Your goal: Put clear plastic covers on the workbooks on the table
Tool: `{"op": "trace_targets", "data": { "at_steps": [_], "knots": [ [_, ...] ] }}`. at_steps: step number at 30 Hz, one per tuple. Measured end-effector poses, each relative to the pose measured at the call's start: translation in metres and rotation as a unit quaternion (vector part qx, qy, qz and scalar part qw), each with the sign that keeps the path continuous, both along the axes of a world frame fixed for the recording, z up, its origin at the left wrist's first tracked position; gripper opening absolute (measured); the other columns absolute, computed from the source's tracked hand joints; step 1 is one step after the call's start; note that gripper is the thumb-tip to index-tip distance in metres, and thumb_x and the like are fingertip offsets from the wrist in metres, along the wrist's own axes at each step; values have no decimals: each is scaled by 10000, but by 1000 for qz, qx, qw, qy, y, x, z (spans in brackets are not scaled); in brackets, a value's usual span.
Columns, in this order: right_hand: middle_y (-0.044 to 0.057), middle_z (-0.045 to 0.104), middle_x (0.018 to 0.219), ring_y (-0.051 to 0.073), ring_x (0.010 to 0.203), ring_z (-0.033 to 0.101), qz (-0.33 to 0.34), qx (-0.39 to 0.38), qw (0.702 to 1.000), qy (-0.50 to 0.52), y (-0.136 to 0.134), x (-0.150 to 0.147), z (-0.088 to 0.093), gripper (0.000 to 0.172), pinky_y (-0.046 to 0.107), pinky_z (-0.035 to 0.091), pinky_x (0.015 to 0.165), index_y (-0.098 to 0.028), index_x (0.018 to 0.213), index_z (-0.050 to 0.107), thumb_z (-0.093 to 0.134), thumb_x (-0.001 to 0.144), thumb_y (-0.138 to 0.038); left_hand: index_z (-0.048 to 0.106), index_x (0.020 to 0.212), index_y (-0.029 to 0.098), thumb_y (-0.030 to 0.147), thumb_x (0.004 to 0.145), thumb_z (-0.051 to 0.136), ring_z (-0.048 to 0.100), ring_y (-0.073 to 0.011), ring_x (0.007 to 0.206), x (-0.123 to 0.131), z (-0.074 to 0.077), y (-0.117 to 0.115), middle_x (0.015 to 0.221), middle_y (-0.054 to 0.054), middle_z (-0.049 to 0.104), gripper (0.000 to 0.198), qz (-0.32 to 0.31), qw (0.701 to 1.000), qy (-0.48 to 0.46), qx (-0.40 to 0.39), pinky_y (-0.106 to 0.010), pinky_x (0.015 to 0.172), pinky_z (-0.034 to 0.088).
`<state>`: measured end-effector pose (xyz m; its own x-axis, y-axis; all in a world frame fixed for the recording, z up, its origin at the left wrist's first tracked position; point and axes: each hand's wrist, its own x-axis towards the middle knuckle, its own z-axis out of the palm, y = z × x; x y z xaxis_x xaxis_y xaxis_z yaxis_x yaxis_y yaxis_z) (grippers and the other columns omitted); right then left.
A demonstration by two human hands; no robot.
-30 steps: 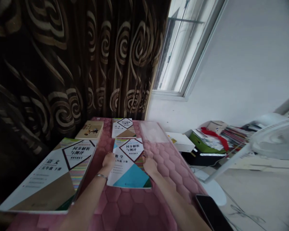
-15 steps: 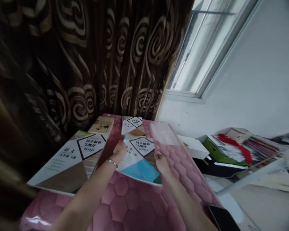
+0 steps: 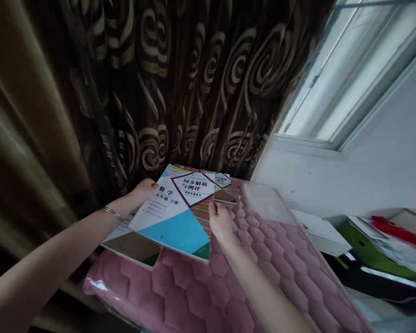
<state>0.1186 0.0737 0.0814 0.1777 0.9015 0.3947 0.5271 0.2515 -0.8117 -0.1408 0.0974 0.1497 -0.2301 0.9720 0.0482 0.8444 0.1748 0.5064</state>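
Left hand point(image 3: 144, 189), right hand point(image 3: 220, 223) pinching math workbook point(image 3: 173, 215) above second workbook point(image 3: 131, 246), quilted pink mat point(image 3: 183, 286)

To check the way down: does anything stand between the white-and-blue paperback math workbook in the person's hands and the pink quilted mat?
Yes. A larger white-and-brown paperback workbook lies on the pink quilted mat, under the left part of the math workbook, which the left hand and right hand hold by its edges.

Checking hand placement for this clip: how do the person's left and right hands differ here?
The left hand wears a bangle, while the right hand has a bare wrist. The left hand is at the far left edge of the math workbook, the right hand at its right edge. Both hands hold that book.
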Motion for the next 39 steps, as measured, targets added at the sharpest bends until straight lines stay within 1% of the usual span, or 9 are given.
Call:
{"op": "trace_targets", "data": {
  "at_steps": [4,8,12,15,22,26,29,34,39],
  "knots": [
    [83,648,750,215,715,603,20,-28,999,18,-6,-34,-2,226,289,416,651,-204,779,538,387,869,-346,668,930,139,294,899,458,688,-184,788,-34,-6,-6,856,-60,735,263,32,999,8,1,-212,592,456],
    [83,644,731,211,684,609,36,-44,998,21,-14,-69,-14,201,278,412,620,-196,801,534,385,885,-302,651,967,140,274,909,453,683,-207,860,-62,-18,-13,936,-90,728,246,56,998,35,-15,-233,641,462],
    [109,660,772,219,719,638,42,-48,998,5,-15,-101,-29,182,271,418,627,-181,819,546,393,899,-239,628,1000,114,239,924,426,688,-232,865,-81,-33,-20,956,-139,720,249,72,994,65,-40,-265,681,475],
    [124,667,760,243,715,656,44,-77,996,-15,-13,-116,-39,186,285,421,605,-166,829,557,395,905,-219,624,996,103,203,923,419,687,-234,906,-89,-44,-21,980,-159,714,239,72,993,84,-51,-263,731,480],
    [151,687,818,249,735,672,49,-91,994,-48,-14,-123,-64,236,296,443,604,-150,886,572,357,923,-237,630,1000,108,173,914,435,658,-220,993,-98,-70,-16,1030,-158,698,222,47,991,112,-51,-257,844,472],
    [151,695,833,245,733,675,50,-82,994,-56,-18,-122,-71,256,297,449,604,-148,915,572,337,932,-247,635,1026,99,174,909,444,642,-236,1012,-100,-81,-16,1080,-176,665,236,47,991,118,-43,-284,874,469],
    [156,703,839,248,740,684,52,-92,993,-51,-20,-122,-69,234,295,455,608,-136,952,559,351,931,-241,638,1027,89,171,916,426,638,-238,1012,-100,-85,-18,1076,-182,649,253,42,991,121,-39,-290,891,463],
    [166,713,866,258,788,701,39,-112,992,-43,-26,-123,-67,219,295,470,628,-111,1036,525,382,923,-232,626,1061,85,179,925,397,591,-237,1111,-100,-86,-18,1126,-179,627,281,28,991,128,-38,-283,955,426],
    [156,713,819,253,728,705,51,-99,993,-33,-29,-123,-71,245,289,470,607,-98,1095,491,400,907,-225,620,1072,48,184,918,383,587,-298,1133,-104,-90,-14,1154,-243,617,314,52,989,126,-64,-355,928,444]
  ]
}}
